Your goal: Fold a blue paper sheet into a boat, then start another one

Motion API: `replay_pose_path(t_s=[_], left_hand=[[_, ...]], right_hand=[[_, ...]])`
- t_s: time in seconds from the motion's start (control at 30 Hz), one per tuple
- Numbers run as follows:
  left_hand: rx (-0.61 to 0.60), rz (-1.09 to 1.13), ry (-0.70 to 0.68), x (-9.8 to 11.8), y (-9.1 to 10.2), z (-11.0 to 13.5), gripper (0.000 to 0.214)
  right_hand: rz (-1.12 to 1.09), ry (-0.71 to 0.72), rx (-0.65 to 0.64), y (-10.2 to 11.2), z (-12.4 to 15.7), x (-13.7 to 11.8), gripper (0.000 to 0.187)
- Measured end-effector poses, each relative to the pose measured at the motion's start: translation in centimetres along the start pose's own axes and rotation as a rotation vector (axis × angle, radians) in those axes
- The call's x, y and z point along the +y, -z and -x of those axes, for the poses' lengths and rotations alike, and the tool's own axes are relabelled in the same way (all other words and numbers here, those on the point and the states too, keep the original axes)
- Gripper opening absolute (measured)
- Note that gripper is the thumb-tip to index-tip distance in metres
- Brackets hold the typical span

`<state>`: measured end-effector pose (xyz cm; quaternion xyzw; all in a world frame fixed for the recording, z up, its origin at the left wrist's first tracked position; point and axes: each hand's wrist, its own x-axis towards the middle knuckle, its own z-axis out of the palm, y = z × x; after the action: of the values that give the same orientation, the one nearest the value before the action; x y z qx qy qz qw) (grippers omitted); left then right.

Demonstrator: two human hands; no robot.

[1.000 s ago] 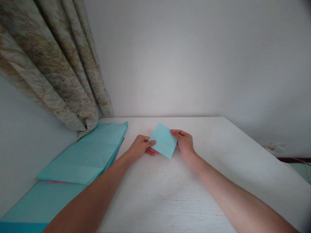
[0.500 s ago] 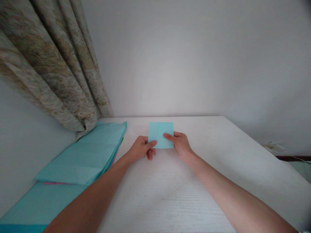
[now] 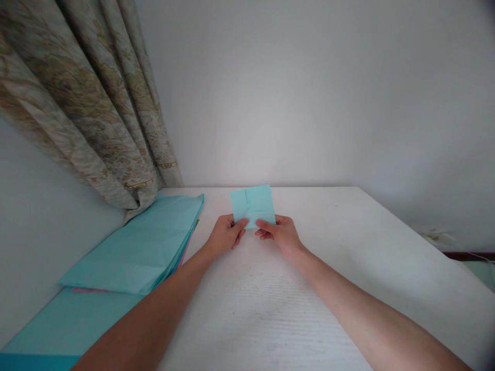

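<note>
A small light-blue piece of folded paper (image 3: 258, 200) is held up over the far half of the white table, tilted slightly. Crease lines cross its face, one upright and one level. My left hand (image 3: 229, 231) pinches its lower left corner, thumb in front and the other fingers behind. At the lower right, my right hand (image 3: 281, 233) grips it the same way, its thumb near the bottom edge. The two thumbs are close together but apart. The paper hides some of the fingertips.
To the left, a stack of light-blue paper sheets (image 3: 127, 252) with some pink and darker blue edges lies on the white table (image 3: 247, 309). A patterned curtain (image 3: 96, 103) hangs over the stack's far end. Behind the table stands a pale wall (image 3: 263, 103).
The paper has tilted counterclockwise and risen slightly. My right thumb has shifted down toward its bottom edge, and a level crease now shows on its face.
</note>
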<state>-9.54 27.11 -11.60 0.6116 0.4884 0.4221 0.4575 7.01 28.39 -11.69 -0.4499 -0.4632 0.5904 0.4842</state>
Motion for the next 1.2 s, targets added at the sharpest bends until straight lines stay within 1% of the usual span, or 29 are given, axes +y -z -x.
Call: replay_pose_path(t_s=[0.1,0.17,0.33,0.43,0.5,0.53,0.6,0.7,0.77,0.87,0.97,1.03,1.1,1.2], left_hand=[[-0.03,0.049,-0.005,-0.2,0.0,-0.1,0.041],[-0.072,0.057,-0.003,-0.3,0.0,-0.1,0.041],[-0.233,0.163,0.049,-0.5,-0.1,0.2,0.027],[-0.272,0.194,0.067,-0.6,-0.1,0.3,0.026],[-0.228,0.203,0.072,-0.7,-0.1,0.2,0.028],[-0.185,0.209,0.067,-0.7,-0.1,0.1,0.029],[-0.056,0.249,0.042,-0.8,-0.1,-0.2,0.035],[0.134,0.4,-0.015,-0.9,0.1,-0.7,0.036],[0.203,0.509,-0.031,-0.9,0.1,-0.8,0.034],[0.259,0.574,-0.047,-1.0,-0.3,-0.8,0.037],[0.355,0.516,-0.053,-1.4,-0.7,-0.7,0.04],[0.392,0.452,-0.052,-1.7,-0.8,-0.6,0.041],[0.387,0.406,-0.064,-1.8,-0.7,-0.6,0.041],[0.347,0.385,-0.094,-1.7,-0.4,-0.4,0.042]], right_hand=[[-0.026,-0.012,-0.031,-0.3,0.2,0.2,0.028],[-0.035,-0.002,-0.006,-0.4,0.2,0.3,0.027],[-0.089,0.049,0.064,0.0,-0.1,0.0,0.03],[-0.133,0.088,0.111,0.3,-0.4,-0.3,0.026],[-0.15,0.105,0.133,0.5,-0.6,-0.4,0.023],[-0.149,0.108,0.133,0.5,-0.6,-0.5,0.023],[-0.121,0.099,0.107,0.4,-0.5,-0.4,0.023],[-0.034,0.047,-0.004,0.0,0.0,-0.1,0.026],[0.02,0.01,-0.092,-0.3,0.3,0.0,0.028],[0.073,-0.027,-0.206,-0.6,0.7,0.3,0.032],[0.109,-0.061,-0.33,-0.8,1.0,0.6,0.036],[0.128,-0.077,-0.393,-0.9,1.0,0.8,0.038],[0.148,-0.084,-0.43,-0.9,1.1,0.8,0.04],[0.159,-0.085,-0.468,-1.0,1.2,0.6,0.042]])
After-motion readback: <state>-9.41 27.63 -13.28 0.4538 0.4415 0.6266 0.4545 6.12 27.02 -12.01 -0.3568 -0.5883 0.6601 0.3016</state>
